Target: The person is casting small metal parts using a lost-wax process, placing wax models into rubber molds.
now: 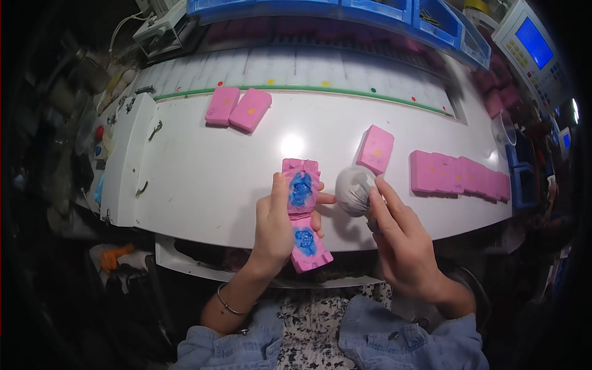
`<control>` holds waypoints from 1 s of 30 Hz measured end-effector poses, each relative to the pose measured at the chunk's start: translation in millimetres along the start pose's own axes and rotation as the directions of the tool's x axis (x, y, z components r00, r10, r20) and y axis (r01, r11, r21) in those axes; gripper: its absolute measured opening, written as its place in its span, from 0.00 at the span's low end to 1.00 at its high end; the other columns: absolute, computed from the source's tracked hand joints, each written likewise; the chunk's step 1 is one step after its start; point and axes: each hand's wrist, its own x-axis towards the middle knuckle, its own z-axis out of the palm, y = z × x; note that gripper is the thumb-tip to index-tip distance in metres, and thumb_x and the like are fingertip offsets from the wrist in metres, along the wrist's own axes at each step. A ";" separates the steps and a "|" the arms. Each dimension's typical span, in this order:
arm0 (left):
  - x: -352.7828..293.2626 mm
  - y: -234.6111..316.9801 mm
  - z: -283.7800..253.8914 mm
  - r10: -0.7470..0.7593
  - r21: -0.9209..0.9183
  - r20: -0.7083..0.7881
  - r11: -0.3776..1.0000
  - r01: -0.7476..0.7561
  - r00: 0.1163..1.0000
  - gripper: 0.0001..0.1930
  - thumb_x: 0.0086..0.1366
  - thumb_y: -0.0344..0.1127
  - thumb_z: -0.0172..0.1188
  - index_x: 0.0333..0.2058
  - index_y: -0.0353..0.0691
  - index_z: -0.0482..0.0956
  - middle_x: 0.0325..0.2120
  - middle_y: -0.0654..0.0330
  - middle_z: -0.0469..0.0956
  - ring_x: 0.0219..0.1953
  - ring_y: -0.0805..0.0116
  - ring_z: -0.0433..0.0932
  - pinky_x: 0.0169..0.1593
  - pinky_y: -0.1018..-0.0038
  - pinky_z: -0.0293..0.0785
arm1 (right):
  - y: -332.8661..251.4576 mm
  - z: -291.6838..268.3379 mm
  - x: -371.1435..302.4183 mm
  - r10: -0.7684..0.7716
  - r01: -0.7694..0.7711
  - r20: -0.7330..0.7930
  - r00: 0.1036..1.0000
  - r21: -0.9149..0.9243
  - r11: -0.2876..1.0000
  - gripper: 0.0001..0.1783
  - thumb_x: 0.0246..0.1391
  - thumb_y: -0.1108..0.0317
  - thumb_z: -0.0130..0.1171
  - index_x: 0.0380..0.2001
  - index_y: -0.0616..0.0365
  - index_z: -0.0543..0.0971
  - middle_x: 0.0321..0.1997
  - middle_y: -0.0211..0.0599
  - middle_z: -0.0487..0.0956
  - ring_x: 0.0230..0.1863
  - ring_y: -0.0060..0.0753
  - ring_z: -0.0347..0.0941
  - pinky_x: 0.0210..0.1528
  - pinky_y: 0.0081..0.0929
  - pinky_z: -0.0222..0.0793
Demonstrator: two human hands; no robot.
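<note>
My left hand (274, 225) is closed around a pink two-part rubber mold (312, 262), folded open so both halves face up. Each half has a blue patterned patch in its middle; whether this is blue wax or a stained cavity I cannot tell. Just right of the mold, my right hand (404, 237) grips a round, grey-white cloth-wrapped pouch (354, 192) by its gathered end. The pouch hangs above the table, apart from the mold. Behind it lies a single closed pink mold (376, 150).
Two pink molds (251, 111) lie at the far left of the white table (197, 179). A row of several more (456, 174) leans together on the right. Blue bins (382, 11) stand at the back, and a control panel with a blue screen (533, 43) at the far right.
</note>
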 end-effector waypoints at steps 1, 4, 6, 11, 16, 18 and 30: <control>-0.4 -1.7 -0.1 -0.010 -0.002 -0.004 1.000 0.010 1.000 0.32 0.70 0.52 0.25 0.36 0.28 0.72 0.25 0.51 0.77 0.16 0.73 0.71 0.21 0.77 0.73 | -1.6 -0.1 1.9 -0.048 0.055 -0.109 0.993 0.061 0.997 0.34 0.39 0.85 0.50 0.55 0.72 0.62 0.59 0.63 0.60 0.41 0.48 0.69 0.44 0.36 0.64; 0.4 2.4 12.8 0.016 0.044 -0.010 0.999 -0.016 1.000 0.32 0.70 0.52 0.25 0.32 0.29 0.73 0.21 0.53 0.76 0.16 0.72 0.72 0.21 0.76 0.72 | -2.5 11.4 9.2 -0.203 0.206 -0.284 0.937 -0.020 0.978 0.30 0.39 0.84 0.50 0.52 0.69 0.68 0.58 0.60 0.63 0.41 0.44 0.69 0.44 0.34 0.64; 2.6 1.6 17.7 0.053 0.091 -0.013 0.995 -0.052 0.998 0.33 0.70 0.51 0.25 0.29 0.30 0.74 0.18 0.54 0.75 0.15 0.71 0.72 0.21 0.76 0.72 | -1.2 27.1 11.8 -0.214 0.189 -0.225 0.951 -0.125 0.974 0.33 0.33 0.81 0.53 0.51 0.66 0.70 0.58 0.55 0.65 0.42 0.43 0.69 0.44 0.32 0.65; 0.5 -1.1 10.9 0.024 0.140 0.030 0.990 -0.028 0.999 0.34 0.70 0.51 0.25 0.26 0.30 0.74 0.16 0.55 0.74 0.15 0.70 0.73 0.21 0.75 0.72 | -1.5 10.3 9.8 -0.095 0.110 -0.184 0.978 0.076 0.991 0.34 0.31 0.81 0.53 0.52 0.65 0.70 0.58 0.52 0.66 0.44 0.44 0.68 0.44 0.33 0.64; 6.0 0.0 27.8 -0.064 0.062 0.002 0.996 0.064 0.998 0.33 0.70 0.51 0.25 0.28 0.30 0.74 0.16 0.56 0.74 0.15 0.70 0.73 0.20 0.76 0.72 | -1.2 22.5 1.7 -0.138 0.132 -0.241 0.961 -0.042 0.990 0.35 0.31 0.81 0.54 0.52 0.62 0.71 0.58 0.50 0.66 0.43 0.45 0.68 0.44 0.32 0.64; 6.3 -3.8 31.5 -0.025 0.035 -0.036 0.999 0.026 0.999 0.33 0.70 0.51 0.25 0.29 0.30 0.74 0.16 0.56 0.73 0.15 0.71 0.73 0.20 0.76 0.72 | 1.7 24.8 1.3 -0.129 0.107 -0.236 0.963 -0.106 0.989 0.33 0.34 0.81 0.55 0.52 0.61 0.71 0.59 0.50 0.66 0.42 0.43 0.68 0.44 0.31 0.64; 17.1 -20.5 23.3 0.524 0.047 -0.136 0.851 -0.523 0.841 0.24 0.70 0.45 0.37 0.53 0.29 0.63 0.30 0.54 0.77 0.27 0.74 0.77 0.31 0.80 0.74 | -8.6 -11.9 -7.4 0.094 -0.044 -0.122 0.988 0.364 0.930 0.39 0.33 0.90 0.49 0.56 0.57 0.67 0.59 0.51 0.65 0.40 0.42 0.70 0.44 0.29 0.67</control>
